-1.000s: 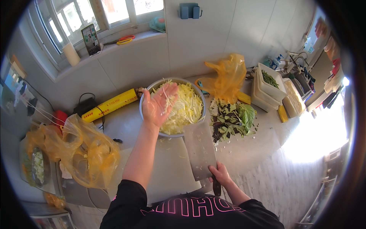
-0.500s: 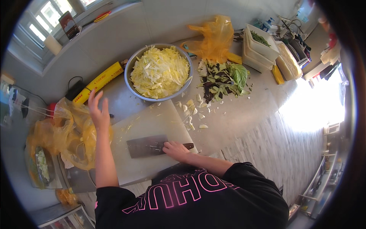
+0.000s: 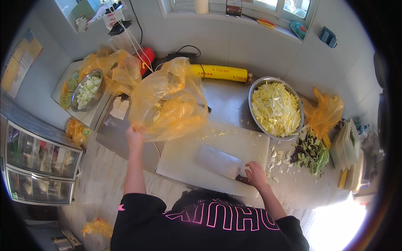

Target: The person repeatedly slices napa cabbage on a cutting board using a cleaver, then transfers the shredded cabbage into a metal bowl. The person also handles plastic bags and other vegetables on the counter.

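My left hand (image 3: 135, 137) grips the lower edge of a large yellow plastic bag (image 3: 169, 100) that stands puffed up at the left end of the white cutting board (image 3: 217, 144). My right hand (image 3: 254, 172) rests on the dark handle of a broad cleaver (image 3: 218, 161) lying flat on the board. A big metal bowl of shredded pale cabbage (image 3: 276, 108) sits beyond the board to the right. Dark green leaf scraps (image 3: 310, 151) lie in a heap to its right.
A yellow roll box (image 3: 220, 72) lies against the tiled wall. Another yellow bag (image 3: 109, 71) and a small metal bowl of cut vegetables (image 3: 87, 89) sit at the far left. White stacked containers (image 3: 349, 144) stand at the right; a glass-fronted cabinet (image 3: 37, 165) is low left.
My left hand has moved from the cabbage bowl over to the left and taken hold of the yellow bag. My view has swung left. The cleaver now lies flat on the board.
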`<action>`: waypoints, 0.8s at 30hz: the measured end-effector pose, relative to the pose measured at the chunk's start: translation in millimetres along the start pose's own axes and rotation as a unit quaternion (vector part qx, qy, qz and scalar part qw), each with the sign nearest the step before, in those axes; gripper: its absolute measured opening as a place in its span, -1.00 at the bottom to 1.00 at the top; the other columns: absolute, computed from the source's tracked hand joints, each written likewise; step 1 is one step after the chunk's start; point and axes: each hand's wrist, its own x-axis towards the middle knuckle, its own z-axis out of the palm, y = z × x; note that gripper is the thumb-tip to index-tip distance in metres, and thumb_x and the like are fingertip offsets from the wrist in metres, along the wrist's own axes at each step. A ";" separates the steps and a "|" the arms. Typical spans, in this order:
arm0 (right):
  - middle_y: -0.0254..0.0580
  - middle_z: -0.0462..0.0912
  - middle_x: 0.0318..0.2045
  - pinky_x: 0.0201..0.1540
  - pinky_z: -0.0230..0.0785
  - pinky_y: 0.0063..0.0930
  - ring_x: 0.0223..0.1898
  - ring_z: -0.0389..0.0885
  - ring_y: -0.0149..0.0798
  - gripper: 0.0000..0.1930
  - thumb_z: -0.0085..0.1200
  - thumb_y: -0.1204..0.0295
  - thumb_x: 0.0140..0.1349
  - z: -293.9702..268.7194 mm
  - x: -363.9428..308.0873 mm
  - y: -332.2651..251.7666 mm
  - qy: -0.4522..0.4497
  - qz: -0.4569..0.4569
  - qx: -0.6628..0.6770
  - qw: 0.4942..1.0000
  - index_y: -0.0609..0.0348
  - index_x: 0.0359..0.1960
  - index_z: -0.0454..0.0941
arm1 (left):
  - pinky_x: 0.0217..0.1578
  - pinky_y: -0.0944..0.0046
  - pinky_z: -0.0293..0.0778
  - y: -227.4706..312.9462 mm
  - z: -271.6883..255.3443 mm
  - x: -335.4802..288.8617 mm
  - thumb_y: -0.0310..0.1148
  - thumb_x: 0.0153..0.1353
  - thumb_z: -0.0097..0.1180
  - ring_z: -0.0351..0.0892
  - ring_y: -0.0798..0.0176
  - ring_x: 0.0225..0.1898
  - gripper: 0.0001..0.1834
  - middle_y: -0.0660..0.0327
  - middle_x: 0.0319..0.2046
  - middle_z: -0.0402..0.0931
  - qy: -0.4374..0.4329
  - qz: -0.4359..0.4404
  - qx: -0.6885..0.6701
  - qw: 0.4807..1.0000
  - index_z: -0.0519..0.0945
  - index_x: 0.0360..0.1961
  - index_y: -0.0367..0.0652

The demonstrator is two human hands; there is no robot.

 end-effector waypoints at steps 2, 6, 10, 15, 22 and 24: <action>-0.07 0.55 -0.23 -0.15 0.42 -0.20 -0.20 0.54 -0.02 -0.80 0.12 0.45 0.10 -2.5 0.8 -18.7 0.008 0.007 0.025 1.000 0.14 -0.21 0.53 | -0.74 0.46 0.02 61.4 -16.2 -29.2 -0.28 0.20 0.17 0.13 0.57 -0.77 -0.70 0.25 -0.62 0.55 0.009 0.131 -0.191 0.973 0.59 -0.10 -0.22; -0.09 0.58 -0.31 -0.25 0.45 -0.25 -0.29 0.59 -0.03 -0.84 0.12 0.48 0.10 -3.9 -1.4 -69.3 -0.007 -0.045 0.047 0.998 0.15 -0.26 0.54 | -0.76 0.51 0.00 90.0 -80.3 -59.7 -0.25 0.33 -0.01 0.08 0.59 -0.80 -0.66 0.20 -0.60 0.57 -0.117 0.085 -0.090 0.985 0.52 0.03 -0.21; -0.14 0.60 -0.31 -0.26 0.47 -0.28 -0.27 0.60 -0.04 -0.83 0.13 0.52 0.08 -4.7 21.3 -142.9 0.007 -0.176 0.054 0.983 0.15 -0.25 0.53 | -0.81 0.50 0.09 63.2 -112.0 -72.9 -0.19 0.36 -0.07 0.16 0.53 -0.84 -0.58 0.14 -0.54 0.60 -0.159 -0.072 -0.160 0.971 0.41 0.14 -0.19; 0.13 0.32 0.13 -0.05 0.43 -0.19 0.05 0.43 0.15 -0.34 0.20 0.47 0.03 24.2 97.1 -190.1 0.131 -0.126 0.032 0.983 0.19 0.21 0.22 | -0.71 0.40 0.36 14.0 -104.5 -74.7 -0.31 0.26 0.05 0.46 0.35 -0.69 -0.31 0.02 -0.31 0.58 -0.033 -0.103 0.031 0.994 0.05 0.36 -0.08; 0.17 0.18 0.29 0.29 0.12 -0.21 0.31 0.19 0.02 -0.28 0.05 0.50 0.02 116.7 179.3 -194.6 -0.289 -0.158 0.133 0.935 0.28 0.30 0.12 | -0.34 0.36 0.54 -15.8 2.5 -77.8 -0.49 0.13 0.19 0.61 0.15 -0.28 -0.12 -0.02 0.02 0.45 -0.248 -0.042 -0.016 0.968 -0.05 0.39 -0.06; 0.17 0.20 0.28 0.28 0.15 -0.20 0.27 0.22 0.10 -0.36 0.00 0.53 0.03 139.5 149.0 -229.7 -0.332 -0.292 0.045 0.896 0.21 0.25 0.22 | -0.31 0.36 0.53 -28.8 54.3 -76.1 -0.49 0.16 0.16 0.61 0.19 -0.30 -0.29 0.02 -0.08 0.53 -0.225 0.021 -0.003 0.974 0.15 0.32 -0.15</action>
